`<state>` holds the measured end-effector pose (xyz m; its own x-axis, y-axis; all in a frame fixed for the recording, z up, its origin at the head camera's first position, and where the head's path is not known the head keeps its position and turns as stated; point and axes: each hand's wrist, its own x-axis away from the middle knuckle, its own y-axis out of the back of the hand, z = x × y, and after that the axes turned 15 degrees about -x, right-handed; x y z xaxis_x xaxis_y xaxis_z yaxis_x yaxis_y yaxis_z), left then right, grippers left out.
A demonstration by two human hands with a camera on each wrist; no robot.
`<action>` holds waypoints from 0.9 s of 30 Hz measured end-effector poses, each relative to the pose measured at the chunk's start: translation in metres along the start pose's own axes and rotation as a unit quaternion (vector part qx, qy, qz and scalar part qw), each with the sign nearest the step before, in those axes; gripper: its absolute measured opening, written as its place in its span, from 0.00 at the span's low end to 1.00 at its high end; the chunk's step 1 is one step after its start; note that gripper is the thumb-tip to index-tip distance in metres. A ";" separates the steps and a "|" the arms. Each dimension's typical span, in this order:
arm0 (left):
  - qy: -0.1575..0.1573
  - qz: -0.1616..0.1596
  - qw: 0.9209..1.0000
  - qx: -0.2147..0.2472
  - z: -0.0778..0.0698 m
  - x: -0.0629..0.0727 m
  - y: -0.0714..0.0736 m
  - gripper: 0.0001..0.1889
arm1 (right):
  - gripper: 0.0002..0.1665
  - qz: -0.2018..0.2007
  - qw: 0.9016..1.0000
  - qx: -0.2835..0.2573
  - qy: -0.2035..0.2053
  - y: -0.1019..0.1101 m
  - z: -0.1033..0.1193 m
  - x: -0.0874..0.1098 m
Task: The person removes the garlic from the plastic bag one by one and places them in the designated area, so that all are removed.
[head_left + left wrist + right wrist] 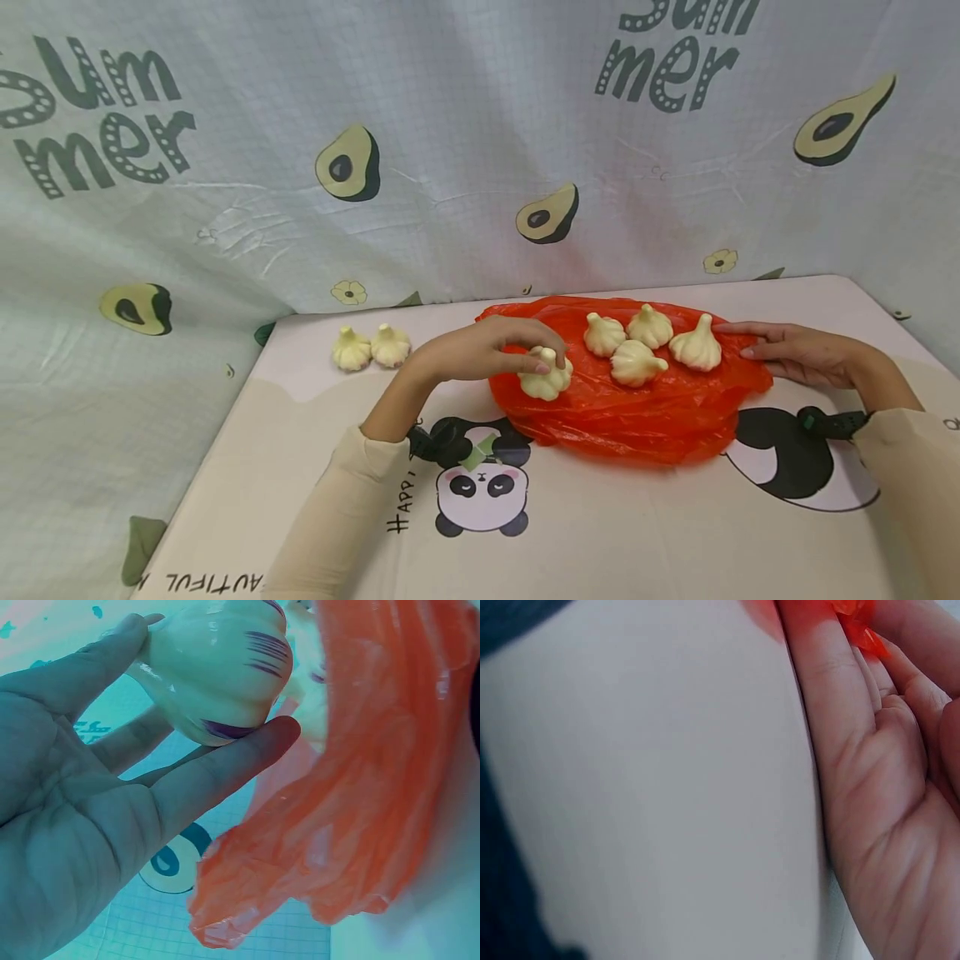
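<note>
My left hand (491, 348) grips a pale garlic bulb (546, 379) between thumb and fingers, over the left part of a red plastic bag (637, 425). Purple streaks show on this garlic bulb (225, 667) in the left wrist view, where the left hand (97, 780) reaches around its side. On the bag's upper side sit several more garlic bulbs (633, 362). At the bag's right edge, my right hand (806, 354) holds the red plastic. A bit of the red bag (866, 637) shows between the right hand's fingers (825, 675) in the right wrist view.
Two garlic bulbs (371, 347) stand side by side on the table's far left. The table cover (637, 533) has printed pandas and letters. Behind the table hangs a pale curtain (450, 167) with avocado prints.
</note>
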<state>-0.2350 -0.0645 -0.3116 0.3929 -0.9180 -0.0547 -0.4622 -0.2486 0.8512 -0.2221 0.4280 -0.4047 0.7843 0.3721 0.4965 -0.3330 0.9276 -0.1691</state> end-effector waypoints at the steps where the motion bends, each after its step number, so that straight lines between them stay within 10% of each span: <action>1: -0.003 0.000 1.000 0.001 0.000 0.002 -0.001 0.11 | 0.29 0.001 1.000 0.000 0.000 0.000 0.000 0.000; 27: 0.012 -0.027 0.999 0.032 -0.013 0.071 -0.018 0.10 | 0.28 0.006 1.000 0.010 0.002 0.003 0.000 -0.001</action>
<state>-0.1889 -0.1216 -0.3238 0.4366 -0.8954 -0.0873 -0.4887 -0.3175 0.8126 -0.2238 0.4307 -0.4053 0.7822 0.3840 0.4906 -0.3532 0.9220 -0.1584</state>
